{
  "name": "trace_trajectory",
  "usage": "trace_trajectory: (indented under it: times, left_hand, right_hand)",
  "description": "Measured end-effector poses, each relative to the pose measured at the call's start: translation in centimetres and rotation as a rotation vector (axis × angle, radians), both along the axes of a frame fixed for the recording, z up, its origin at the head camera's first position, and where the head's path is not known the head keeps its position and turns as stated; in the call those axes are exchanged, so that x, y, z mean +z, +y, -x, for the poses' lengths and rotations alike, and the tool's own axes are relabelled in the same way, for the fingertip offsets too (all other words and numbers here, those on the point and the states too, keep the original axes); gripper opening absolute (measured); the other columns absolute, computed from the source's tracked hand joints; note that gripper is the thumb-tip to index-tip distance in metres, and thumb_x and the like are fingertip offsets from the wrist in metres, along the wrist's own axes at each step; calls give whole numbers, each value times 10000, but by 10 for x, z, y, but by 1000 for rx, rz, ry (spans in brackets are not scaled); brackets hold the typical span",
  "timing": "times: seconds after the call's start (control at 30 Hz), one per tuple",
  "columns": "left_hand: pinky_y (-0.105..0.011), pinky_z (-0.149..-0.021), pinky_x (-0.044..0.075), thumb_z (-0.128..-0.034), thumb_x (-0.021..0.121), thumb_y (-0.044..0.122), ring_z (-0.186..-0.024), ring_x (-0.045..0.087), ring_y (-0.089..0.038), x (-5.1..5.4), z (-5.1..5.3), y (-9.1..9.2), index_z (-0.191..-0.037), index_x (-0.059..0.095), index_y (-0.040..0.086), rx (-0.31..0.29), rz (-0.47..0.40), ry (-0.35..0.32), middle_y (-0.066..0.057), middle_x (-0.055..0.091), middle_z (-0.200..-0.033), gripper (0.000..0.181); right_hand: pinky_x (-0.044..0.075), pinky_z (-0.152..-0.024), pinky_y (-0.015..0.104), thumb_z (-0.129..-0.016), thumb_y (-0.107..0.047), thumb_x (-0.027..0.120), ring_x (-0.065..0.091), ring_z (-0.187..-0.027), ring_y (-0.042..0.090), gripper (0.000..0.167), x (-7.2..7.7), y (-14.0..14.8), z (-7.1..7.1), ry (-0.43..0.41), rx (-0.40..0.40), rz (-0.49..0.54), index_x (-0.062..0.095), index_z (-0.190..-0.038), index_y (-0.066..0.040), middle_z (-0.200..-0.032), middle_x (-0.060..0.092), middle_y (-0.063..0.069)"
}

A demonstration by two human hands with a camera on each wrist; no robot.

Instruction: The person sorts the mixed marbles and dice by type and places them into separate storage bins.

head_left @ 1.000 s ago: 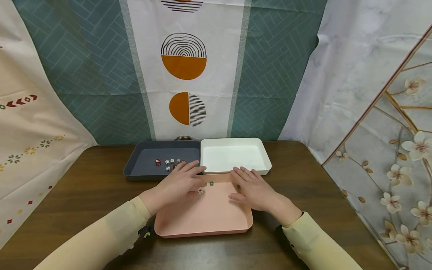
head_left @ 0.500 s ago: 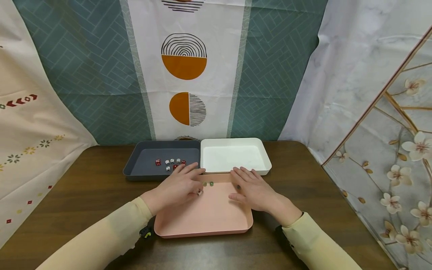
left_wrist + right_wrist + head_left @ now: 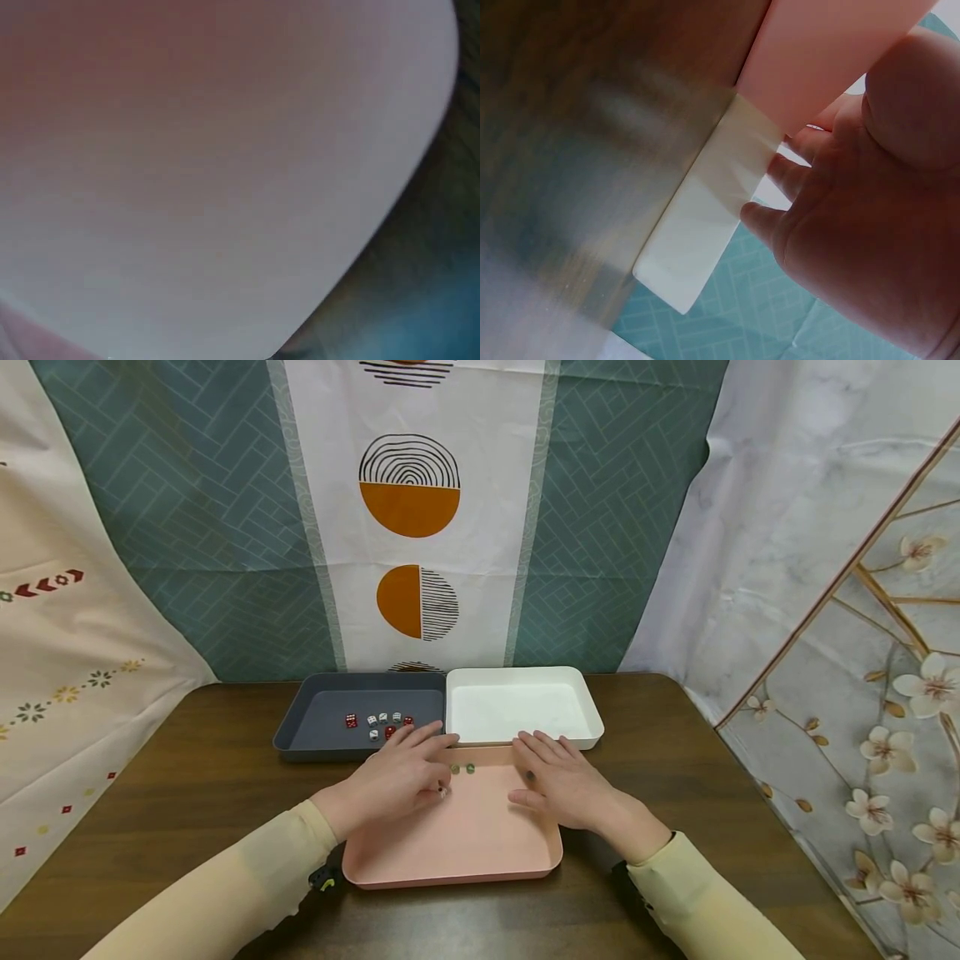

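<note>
Over the left part of the pink tray [image 3: 457, 852], my left hand [image 3: 397, 779] pinches a white die [image 3: 442, 792] between thumb and finger; the fingers partly cover it. My right hand [image 3: 564, 783] lies across the tray's right rim with its fingers fairly straight. In the right wrist view, that hand's fingertips touch the wall of the white tray [image 3: 697, 199]. Two greenish dice [image 3: 470, 768] sit near the pink tray's far side, and a dark green one [image 3: 530, 775] shows beside the right hand. The left wrist view holds mostly blurred tray wall.
Behind the pink tray, a dark grey tray [image 3: 318, 718] holds several red dice [image 3: 351, 721] and white dice [image 3: 373, 735]. The white tray [image 3: 525, 697] adjoins it on the right. All three stand on a brown wooden table [image 3: 225, 793] with patterned cloth hanging behind.
The left hand's thumb and finger have closed on the white die, which has shifted slightly toward the hand and is more covered. The right hand stays put.
</note>
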State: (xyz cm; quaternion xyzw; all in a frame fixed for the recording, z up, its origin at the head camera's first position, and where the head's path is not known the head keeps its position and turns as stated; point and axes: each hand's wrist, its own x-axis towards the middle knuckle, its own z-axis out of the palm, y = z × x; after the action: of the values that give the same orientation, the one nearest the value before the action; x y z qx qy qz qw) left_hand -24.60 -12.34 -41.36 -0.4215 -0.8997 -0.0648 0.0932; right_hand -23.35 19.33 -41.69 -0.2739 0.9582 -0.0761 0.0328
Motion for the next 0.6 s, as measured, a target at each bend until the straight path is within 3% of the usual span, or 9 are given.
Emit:
trace_trajectory:
  times: [0.23,0.43,0.6]
  left_hand:
    - [-736,-1199,372,-903,952,222,-1570,408,-467,7,3,-9,-1005,849,197,35,17,72,-172,558,-1620,146]
    - [-722,-1211,366,-894,954,207,-1591,379,-463,14,4,-21,-1025,841,183,85,17,81,-167,545,-1637,175]
    - [-728,-1204,368,-865,970,172,-1584,379,-488,18,5,-32,-1019,827,178,83,-24,94,-189,552,-1624,210]
  right_hand:
    - [138,-1333,624,-1102,-538,642,217,-1675,369,853,2,-1,0,-20,-2,20,332,-1733,-56,-1805,281,142]
    - [124,-1334,627,-1100,-555,636,211,-1676,375,864,-1,0,1,-7,8,31,328,-1734,-54,-1805,280,147]
    - [135,-1328,639,-1094,-547,648,231,-1665,395,866,-3,0,0,10,20,48,344,-1721,-33,-1793,301,170]
